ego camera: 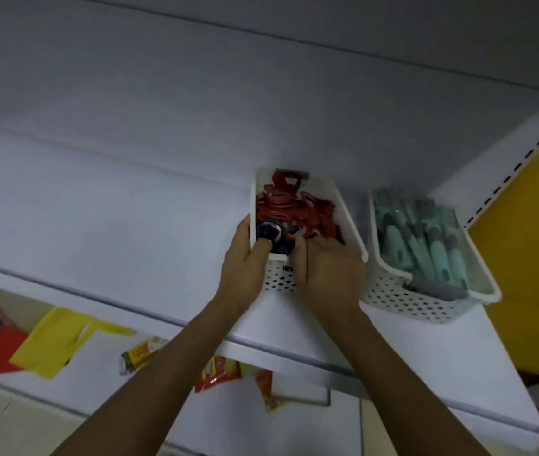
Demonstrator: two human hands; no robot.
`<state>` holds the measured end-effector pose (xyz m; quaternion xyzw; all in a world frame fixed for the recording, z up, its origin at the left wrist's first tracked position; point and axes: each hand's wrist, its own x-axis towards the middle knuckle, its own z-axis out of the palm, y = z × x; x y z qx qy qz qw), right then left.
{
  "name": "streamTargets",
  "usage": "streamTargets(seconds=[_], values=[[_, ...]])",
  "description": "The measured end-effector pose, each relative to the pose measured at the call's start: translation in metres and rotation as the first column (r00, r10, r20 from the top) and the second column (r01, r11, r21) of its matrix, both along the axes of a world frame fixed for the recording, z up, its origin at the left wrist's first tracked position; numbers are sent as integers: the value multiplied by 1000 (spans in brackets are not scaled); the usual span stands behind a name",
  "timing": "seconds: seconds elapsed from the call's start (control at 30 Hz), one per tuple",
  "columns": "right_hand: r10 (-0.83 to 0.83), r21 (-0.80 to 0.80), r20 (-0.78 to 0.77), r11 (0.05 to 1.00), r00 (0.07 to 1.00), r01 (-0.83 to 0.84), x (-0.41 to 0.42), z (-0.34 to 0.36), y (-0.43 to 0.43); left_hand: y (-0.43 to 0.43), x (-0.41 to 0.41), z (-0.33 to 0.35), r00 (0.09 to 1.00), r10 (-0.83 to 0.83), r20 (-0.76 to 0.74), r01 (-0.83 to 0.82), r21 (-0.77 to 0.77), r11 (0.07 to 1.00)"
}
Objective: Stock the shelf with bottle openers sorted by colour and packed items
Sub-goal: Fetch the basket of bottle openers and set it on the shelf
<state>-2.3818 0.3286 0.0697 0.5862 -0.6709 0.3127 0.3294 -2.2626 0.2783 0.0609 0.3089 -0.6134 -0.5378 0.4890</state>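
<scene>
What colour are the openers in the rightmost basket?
Mint green openers, with grey parts; head view.

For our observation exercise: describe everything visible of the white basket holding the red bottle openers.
White plastic basket, oblong, smooth rim, hole-dotted walls. It stands on the shelf beside a second basket, holding red openers and one dark blue opener in front. The left hand grips its front left corner; the right hand covers its front right rim.

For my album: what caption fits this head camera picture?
Left hand grips a basket of red bottle openers, right hand reaches in; teal items alongside.
</scene>
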Motion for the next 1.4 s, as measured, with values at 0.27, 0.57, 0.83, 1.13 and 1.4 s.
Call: streamTargets(seconds=[0.27, 0.57, 0.83, 1.13, 1.4], values=[[-6, -42, -4, 999, 1000, 6, 1, -6, -2, -9, -11, -15, 980, -79, -181, 82, 11, 997], [-56, -86, 15, 995, 998, 57, 6, -2, 0, -10, 0, 3, 990, -135, -44, 136, 23, 990], [-199, -223, -82, 959, 977, 177, 10, -12, -29, -41, 4, -4, 957, -281, -76, 286, 79, 955], [-382, -268, -89, 899, 920, 348, 29, -15, -46, -73, 9, -6, 891, -422, -170, 451, 211, 867], [-374, -223, -32, 907, 927, 358, 36, -12, -44, -102, -6, 10, 873, -468, -137, 488, 273, 829]])
